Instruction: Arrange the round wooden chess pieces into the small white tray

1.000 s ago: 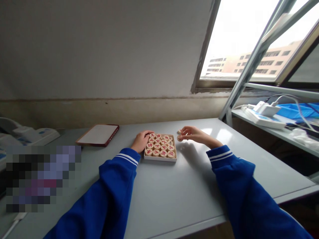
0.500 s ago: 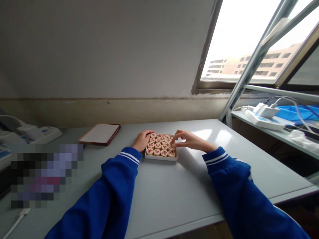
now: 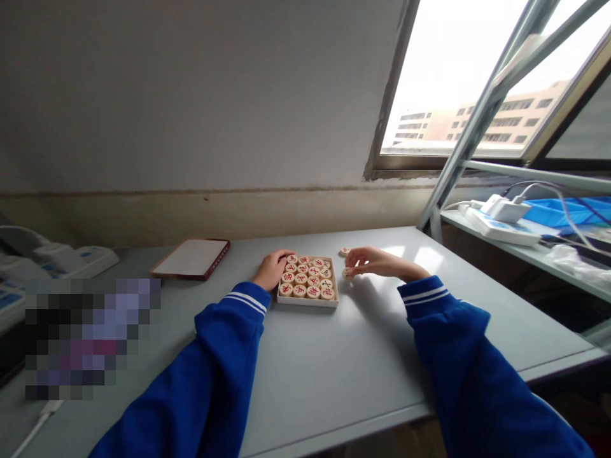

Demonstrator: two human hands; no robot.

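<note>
My left hand rests curled on the left side of a shallow cream box, its fingers touching the nearest wooden xiangqi discs. Several of these discs, marked with red characters, stand packed flat in the box. My right hand is right of the box, its fingertips closed on a single disc low against the grey table. A further loose disc lies just beyond those fingers.
A flat board with a reddish-brown frame lies left of the box. A white office machine stands at the far left. On the right, a lower shelf carries a power strip, a charger, cables and a blue tray, beneath a window's metal struts.
My right hand has drawn back from above the box's right side to the table right of it, with a disc at its fingertips. My left hand has stayed in place.
</note>
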